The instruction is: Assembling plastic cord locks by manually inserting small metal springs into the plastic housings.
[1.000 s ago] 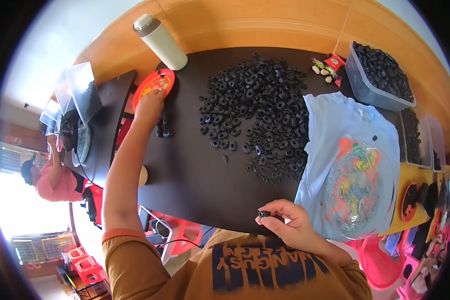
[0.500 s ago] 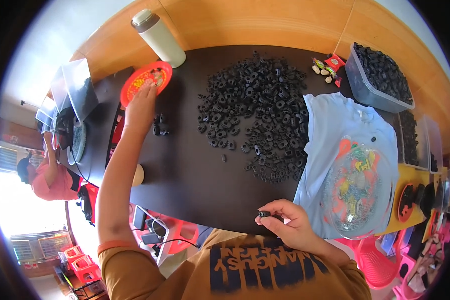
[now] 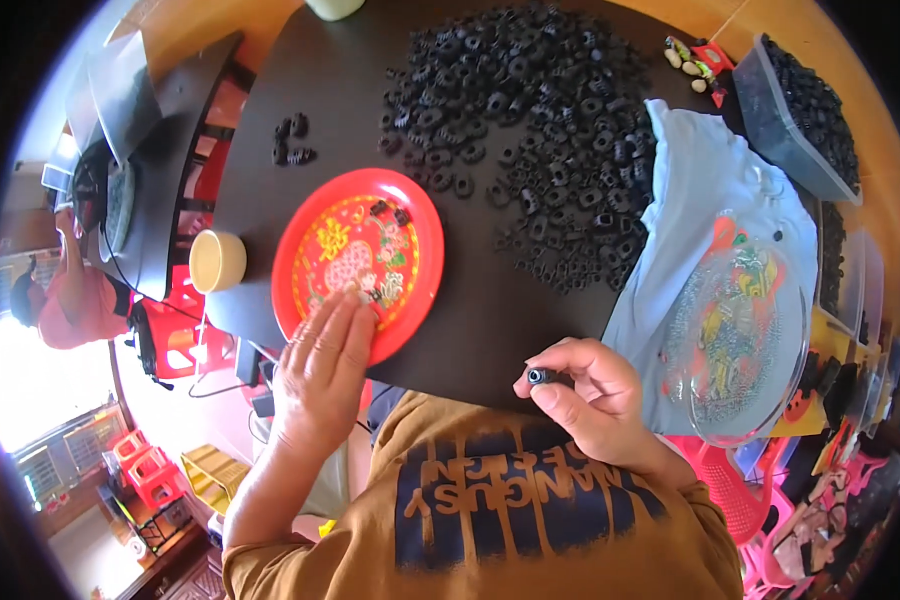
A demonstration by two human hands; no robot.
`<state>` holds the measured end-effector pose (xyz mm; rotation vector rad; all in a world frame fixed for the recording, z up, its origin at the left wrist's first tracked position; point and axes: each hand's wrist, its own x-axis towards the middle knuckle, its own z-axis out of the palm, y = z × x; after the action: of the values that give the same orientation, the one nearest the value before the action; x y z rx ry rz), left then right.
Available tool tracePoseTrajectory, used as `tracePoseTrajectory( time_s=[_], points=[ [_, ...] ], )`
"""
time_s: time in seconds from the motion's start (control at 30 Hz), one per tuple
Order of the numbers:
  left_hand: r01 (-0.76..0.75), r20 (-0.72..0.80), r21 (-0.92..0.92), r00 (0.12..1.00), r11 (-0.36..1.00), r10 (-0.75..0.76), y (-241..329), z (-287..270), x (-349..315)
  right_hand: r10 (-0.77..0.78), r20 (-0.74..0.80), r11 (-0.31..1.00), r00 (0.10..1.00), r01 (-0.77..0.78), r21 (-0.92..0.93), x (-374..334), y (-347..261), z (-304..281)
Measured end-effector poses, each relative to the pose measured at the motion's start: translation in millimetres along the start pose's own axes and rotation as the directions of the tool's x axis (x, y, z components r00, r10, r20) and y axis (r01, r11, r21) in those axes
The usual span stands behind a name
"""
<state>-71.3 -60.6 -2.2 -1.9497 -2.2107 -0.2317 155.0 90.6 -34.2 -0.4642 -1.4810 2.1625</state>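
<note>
A round red plate (image 3: 425, 240) with a yellow and floral pattern lies on the dark table near me. My left hand (image 3: 322, 350) rests on its near side, fingers stretched out and fingertips on the plate's surface. A few small dark pieces (image 3: 389, 212) lie on the plate's far part, and another shows beside my fingertips. Whether anything sits under those fingers is hidden. At the table's front edge, my right hand (image 3: 595, 395) pinches a small black cylindrical plastic part (image 3: 540, 377), its round hollow end showing. Beyond lies a wide pile of black plastic parts (image 3: 530, 110).
Several black parts (image 3: 292, 140) form a small group at the left. A beige cup (image 3: 217, 262) stands by the left edge. On the right are a light blue shirt (image 3: 690, 170), a clear oval tray (image 3: 735, 340) and a plastic bin (image 3: 790, 125) of black parts. Wrapped sweets (image 3: 712, 57) lie far right.
My left hand has brought the red plate from the far left to the table's near side. My right hand still holds the black part, now turned end-on. The view has shifted.
</note>
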Motion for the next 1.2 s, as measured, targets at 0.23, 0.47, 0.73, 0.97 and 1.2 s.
tracePoseTrajectory(
  time_s=[0.23,0.47,0.73,0.97,1.2],
  points=[
    [0.072,0.100,-0.140,0.993,0.988,-0.058,7,3,-12,0.034,0.002,0.999,0.999,-0.034,-0.016,3,1,5],
    [0.147,0.051,-0.329,0.989,0.933,-0.138,-4,-11,15,0.080,-0.010,0.996,0.997,-0.080,-0.031,4,-1,3],
    [0.130,-0.082,-0.256,0.984,0.958,-0.156,-27,26,72,0.107,-0.004,0.994,0.994,-0.107,-0.018,7,-3,3],
    [0.184,0.009,-0.300,0.982,0.936,-0.190,-25,34,79,0.139,0.000,0.982,0.990,-0.138,0.126,6,-4,-1],
    [0.429,0.226,-0.642,0.898,0.635,-0.379,4,2,65,0.150,0.001,0.940,0.989,-0.143,0.310,6,-3,0]
  ],
)
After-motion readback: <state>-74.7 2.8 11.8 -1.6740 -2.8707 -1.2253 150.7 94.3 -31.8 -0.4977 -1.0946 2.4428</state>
